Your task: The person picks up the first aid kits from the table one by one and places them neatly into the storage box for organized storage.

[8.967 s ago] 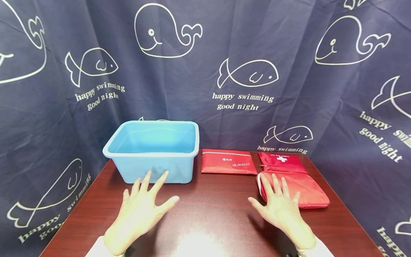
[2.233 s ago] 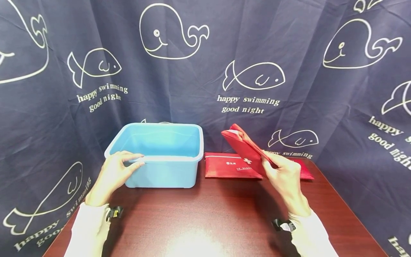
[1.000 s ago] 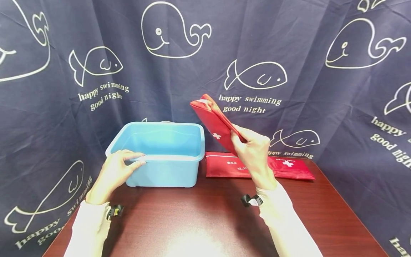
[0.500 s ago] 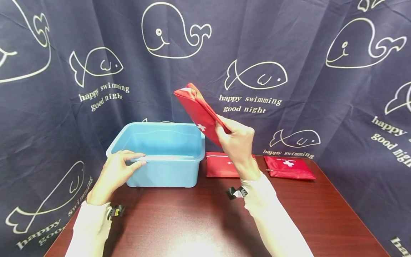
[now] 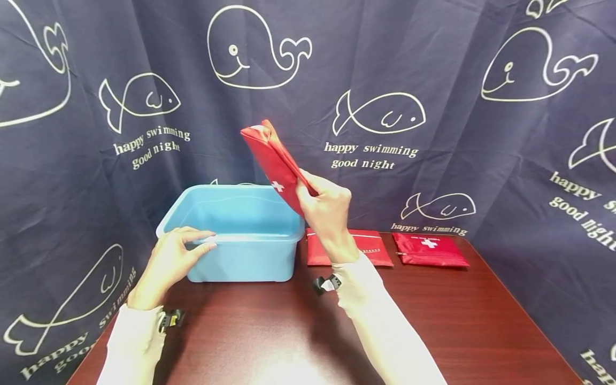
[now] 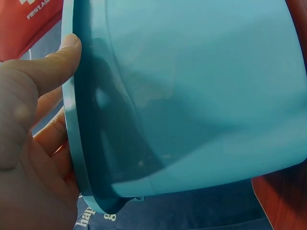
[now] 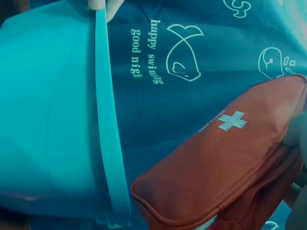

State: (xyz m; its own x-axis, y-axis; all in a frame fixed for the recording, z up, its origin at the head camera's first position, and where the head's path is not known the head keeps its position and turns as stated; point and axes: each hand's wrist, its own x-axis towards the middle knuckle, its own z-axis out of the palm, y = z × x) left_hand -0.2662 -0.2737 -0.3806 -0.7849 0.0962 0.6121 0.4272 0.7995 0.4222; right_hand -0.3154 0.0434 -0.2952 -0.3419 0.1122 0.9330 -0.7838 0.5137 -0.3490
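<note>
My right hand (image 5: 329,211) grips a red first-aid pouch (image 5: 275,163) by one edge, raised and tilted over the right side of the blue plastic bin (image 5: 240,259). A white cross shows on the pouch (image 7: 225,148) in the right wrist view, where only part of the holding hand appears. My left hand (image 5: 170,262) pinches the bin's near rim at its left end. In the left wrist view the thumb (image 6: 67,55) lies outside the rim and the other fingers pass to its far side. The bin floor is hidden by its front wall.
A flat red pouch (image 5: 377,248) lies right of the bin, partly hidden by the right forearm. Beyond it rests a smaller red first-aid pouch (image 5: 433,251). The dark wooden table (image 5: 240,331) ends at a navy curtain (image 5: 385,64).
My right hand has lifted the first-aid pouch from the table's right side and carried it left and up to the bin. My left hand has moved onto the rim and stays there.
</note>
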